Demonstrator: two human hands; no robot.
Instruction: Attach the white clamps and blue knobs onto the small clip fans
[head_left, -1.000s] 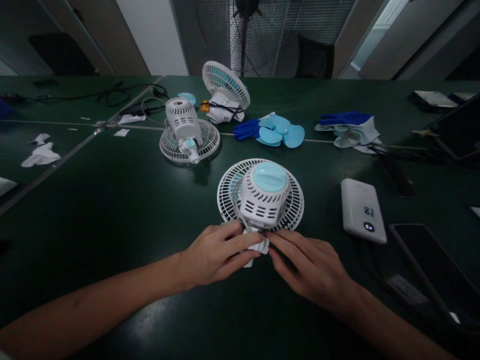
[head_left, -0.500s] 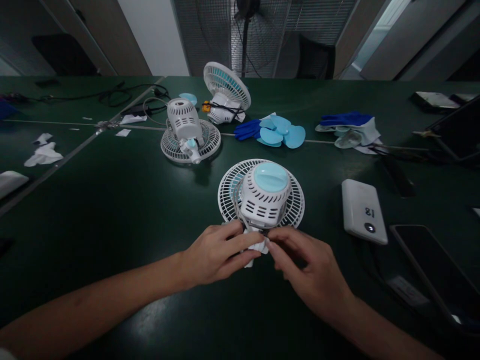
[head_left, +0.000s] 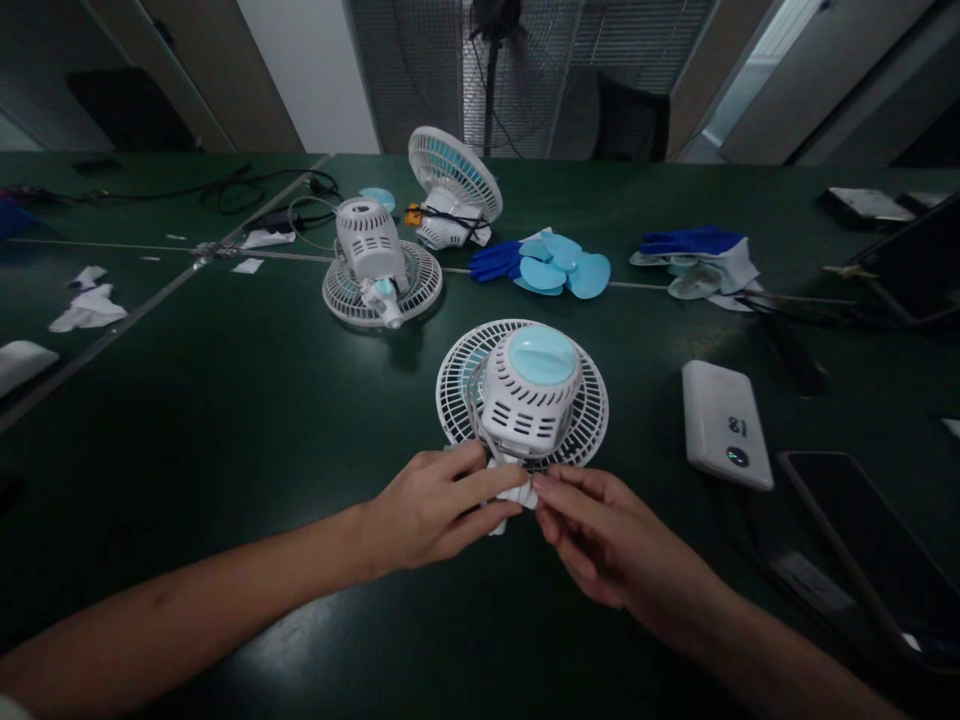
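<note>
A small white fan (head_left: 529,405) lies grille-down on the dark green table, its motor housing with a pale blue cap facing up. My left hand (head_left: 442,505) is closed around the white clip-like base at the fan's near side, steadying it; the fingers hide much of that part. At the right edge of the same base, my right hand (head_left: 611,530) pinches with thumb and index finger. Whatever small piece lies between those fingertips is too hidden to make out. A grey cord loops along the left of the housing.
Behind stand a second fan (head_left: 371,250), face-down, and a third fan (head_left: 454,190), tilted. Pale blue fan blades (head_left: 562,263) lie beside a blue glove (head_left: 495,260). More gloves (head_left: 701,260), a white power bank (head_left: 726,425) and a phone (head_left: 870,540) are at right.
My right hand has rolled, its thumb now higher and its other fingers lower and curled beneath. The left hand and the fan have stayed in place.
</note>
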